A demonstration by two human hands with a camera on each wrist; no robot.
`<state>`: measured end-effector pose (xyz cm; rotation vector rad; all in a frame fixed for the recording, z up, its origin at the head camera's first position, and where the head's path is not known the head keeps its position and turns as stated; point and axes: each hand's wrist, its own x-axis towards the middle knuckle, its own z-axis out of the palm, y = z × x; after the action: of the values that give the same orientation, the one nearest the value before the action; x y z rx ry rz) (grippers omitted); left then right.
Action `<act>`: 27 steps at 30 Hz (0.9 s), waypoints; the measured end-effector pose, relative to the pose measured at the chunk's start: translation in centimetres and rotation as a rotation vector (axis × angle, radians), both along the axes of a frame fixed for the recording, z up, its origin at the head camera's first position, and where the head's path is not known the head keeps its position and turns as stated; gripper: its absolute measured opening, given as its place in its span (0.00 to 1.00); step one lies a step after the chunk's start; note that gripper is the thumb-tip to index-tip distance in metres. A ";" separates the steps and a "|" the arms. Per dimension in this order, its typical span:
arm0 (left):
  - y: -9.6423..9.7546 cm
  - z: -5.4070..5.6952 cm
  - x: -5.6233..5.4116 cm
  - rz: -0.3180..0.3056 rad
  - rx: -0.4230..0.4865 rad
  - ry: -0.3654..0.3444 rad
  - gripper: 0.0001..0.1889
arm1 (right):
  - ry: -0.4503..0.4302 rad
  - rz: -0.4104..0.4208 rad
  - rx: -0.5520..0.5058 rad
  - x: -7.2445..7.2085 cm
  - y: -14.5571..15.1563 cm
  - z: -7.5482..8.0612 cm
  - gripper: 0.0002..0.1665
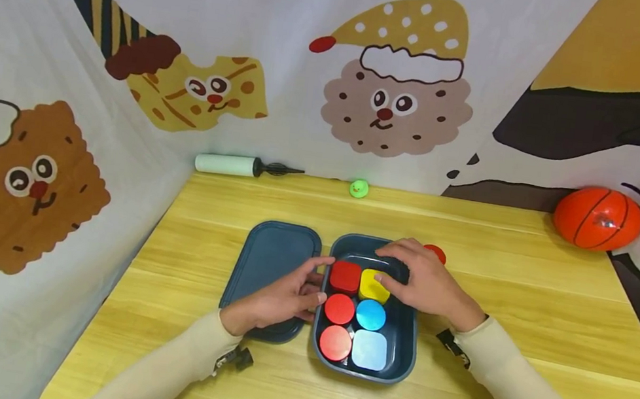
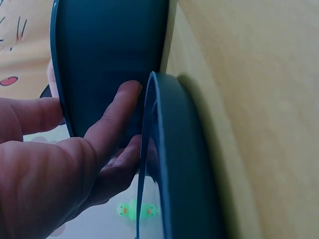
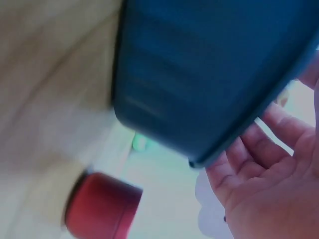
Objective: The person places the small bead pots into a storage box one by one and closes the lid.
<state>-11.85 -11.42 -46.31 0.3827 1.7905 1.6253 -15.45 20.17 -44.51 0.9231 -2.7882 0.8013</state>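
In the head view, a deep, round-cornered dark-blue box [image 1: 404, 354] sits below centre, holding a red block [image 1: 345, 277], a yellow block [image 1: 371, 291], two red rounds [image 1: 339, 310], a blue round [image 1: 370, 315] and a pale-blue square [image 1: 369, 350]; the left hand [image 1: 285, 297] has its grip spread at the box's left wall, the right hand [image 1: 432, 281] a loosely spread one over its upper right. In the left wrist view, the box's smooth wall fills the upper middle, beside a flat lid [image 2: 182, 164]. In the right wrist view, it fills the upper right, a red cylinder [image 3: 99, 206] at lower left.

R hand [image 1: 427, 279] over dk blue box [image 1: 408, 348], L hand [image 1: 284, 295] alongside.
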 end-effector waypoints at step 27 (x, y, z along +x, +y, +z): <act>-0.2 -0.3 0.0 -0.011 0.030 0.000 0.39 | -0.243 -0.350 -0.294 -3.1 7.0 -1.0 0.30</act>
<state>-11.86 -11.59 -46.66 0.4055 1.7629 1.6456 -18.54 27.21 -45.50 0.2957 -2.7938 1.2827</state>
